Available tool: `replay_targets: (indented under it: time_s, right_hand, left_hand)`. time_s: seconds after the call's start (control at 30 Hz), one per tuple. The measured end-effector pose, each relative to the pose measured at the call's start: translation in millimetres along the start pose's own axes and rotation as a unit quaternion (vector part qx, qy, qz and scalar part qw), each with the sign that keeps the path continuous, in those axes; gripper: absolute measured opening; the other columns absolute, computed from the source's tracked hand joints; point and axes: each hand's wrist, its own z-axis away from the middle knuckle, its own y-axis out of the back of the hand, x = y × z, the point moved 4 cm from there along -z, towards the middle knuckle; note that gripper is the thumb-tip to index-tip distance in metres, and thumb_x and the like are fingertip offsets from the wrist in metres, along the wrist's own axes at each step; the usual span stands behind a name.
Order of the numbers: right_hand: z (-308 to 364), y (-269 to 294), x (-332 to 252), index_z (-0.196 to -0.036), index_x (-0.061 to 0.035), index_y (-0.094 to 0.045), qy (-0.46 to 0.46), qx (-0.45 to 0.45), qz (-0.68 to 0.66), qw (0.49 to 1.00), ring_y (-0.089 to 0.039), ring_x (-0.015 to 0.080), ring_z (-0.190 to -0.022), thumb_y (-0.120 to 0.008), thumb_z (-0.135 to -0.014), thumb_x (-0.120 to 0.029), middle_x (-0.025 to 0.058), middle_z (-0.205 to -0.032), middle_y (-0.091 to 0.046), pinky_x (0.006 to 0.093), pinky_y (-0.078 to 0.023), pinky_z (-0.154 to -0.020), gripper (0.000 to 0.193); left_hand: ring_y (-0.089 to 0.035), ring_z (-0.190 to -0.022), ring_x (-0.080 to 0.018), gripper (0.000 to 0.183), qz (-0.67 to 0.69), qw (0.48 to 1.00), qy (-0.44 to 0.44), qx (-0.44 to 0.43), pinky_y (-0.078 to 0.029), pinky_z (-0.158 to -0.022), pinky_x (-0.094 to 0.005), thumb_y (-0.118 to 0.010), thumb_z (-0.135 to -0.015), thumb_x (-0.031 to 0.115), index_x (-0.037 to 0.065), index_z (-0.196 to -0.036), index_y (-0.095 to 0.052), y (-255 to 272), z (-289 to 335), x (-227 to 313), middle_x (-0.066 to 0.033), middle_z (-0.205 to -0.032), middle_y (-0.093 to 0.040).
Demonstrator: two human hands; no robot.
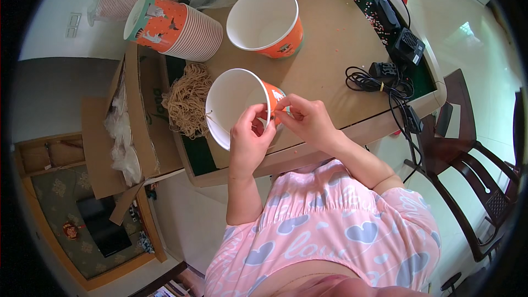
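Fingers (251, 111) of your left hand (250, 140) clamp one bucket (231, 93) near the table's (335, 49) front edge; your right hand's (309, 118) pinch together at its rim. Behind stands one second bucket (263, 19); leftward, one twine bundle (188, 99).

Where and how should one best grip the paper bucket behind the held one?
Probably the right rim of the rear bucket, coming from the right and pinching its wall inside and out: it stands upright, mouth open, while the bucket stack lies close at left and the held bucket is in front.
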Motion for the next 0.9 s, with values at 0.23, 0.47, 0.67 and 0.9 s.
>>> replay_targets:
  time_s: [0.23,0.47,0.67,0.9]
  right_hand:
    - [0,0,0,-0.088,-0.0061,-0.061,-0.009,0.006,0.000,1.000,-0.032,0.0035,-0.044,-0.068,-0.082,-0.007,-0.0013,-0.048,-0.038,0.0239,-0.026,-0.041,0.010]
    - [-1,1,0,-0.087,-0.0056,-0.060,-0.004,0.008,0.007,1.000,-0.032,0.0048,-0.044,-0.069,-0.083,-0.008,-0.0002,-0.048,-0.035,0.0247,-0.026,-0.042,0.010]
    - [0,4,0,-0.087,-0.0047,-0.061,-0.007,0.015,0.026,1.000,-0.033,0.0070,-0.045,-0.069,-0.082,-0.008,0.0013,-0.049,-0.037,0.0257,-0.029,-0.042,0.010]
    - [1,7,3,-0.086,-0.0060,-0.062,-0.067,-0.011,0.044,0.997,-0.061,0.0246,-0.053,-0.069,-0.081,-0.013,0.0120,-0.062,-0.061,0.0332,-0.047,-0.050,0.011]
  left_hand:
    - [-0.052,-0.067,-0.0021,0.025,-0.001,1.000,-0.002,-0.005,-0.044,-0.061,-0.0187,-0.064,-0.083,-0.001,-0.001,-0.107,-0.061,0,0,-1,0.0014,-0.086,-0.063]
    - [-0.055,-0.069,-0.0028,0.026,0.001,1.000,0.002,-0.019,-0.045,-0.062,-0.0189,-0.065,-0.082,-0.001,-0.001,-0.108,-0.061,-2,0,2,-0.0003,-0.087,-0.064]
    - [-0.056,-0.065,-0.0107,0.021,0.026,0.998,-0.054,-0.029,-0.046,-0.060,-0.0254,-0.064,-0.084,0.004,-0.003,-0.104,-0.063,-1,-3,2,-0.0063,-0.086,-0.062]
    - [-0.063,-0.073,-0.0274,0.011,-0.097,0.988,-0.119,-0.007,-0.048,-0.066,-0.0335,-0.058,-0.086,0.004,0.001,-0.093,-0.065,-3,-7,16,-0.0134,-0.082,-0.063]
